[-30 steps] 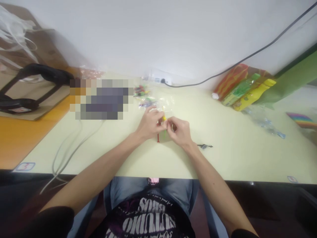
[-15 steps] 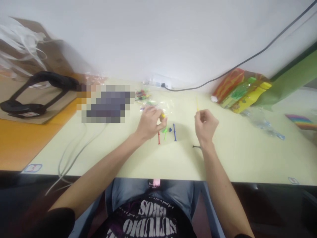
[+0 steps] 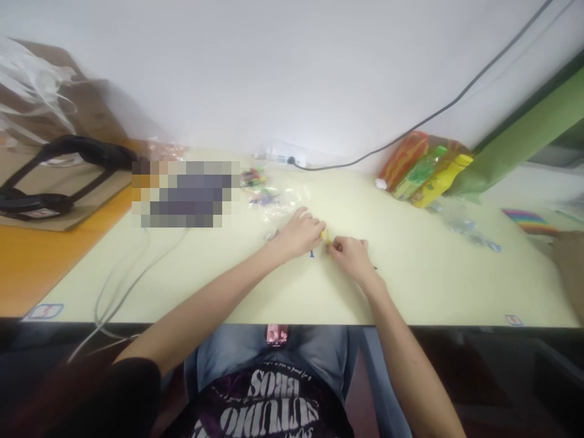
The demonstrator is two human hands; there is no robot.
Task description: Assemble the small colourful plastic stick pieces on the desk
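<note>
My left hand is closed over the middle of the table, pinching a small yellow piece at its fingertips. Just to its right, my right hand grips a thin yellow plastic stick that stands roughly upright. The two yellow pieces are close together; whether they touch I cannot tell. Below my left fingers the end of a blue stick shows. The red and green sticks are hidden behind my left hand. A black stick's tip pokes out beside my right hand.
Behind my hands lie a clear plastic bag and a pile of coloured pieces. A blurred-out dark object stands left, with white cables. Right are a green bottle, a yellow bottle and another person's arm.
My hands have come together: the right moved left and down with the yellow stick, the left moved right over the loose sticks. Another person's arm has appeared at the right edge.
</note>
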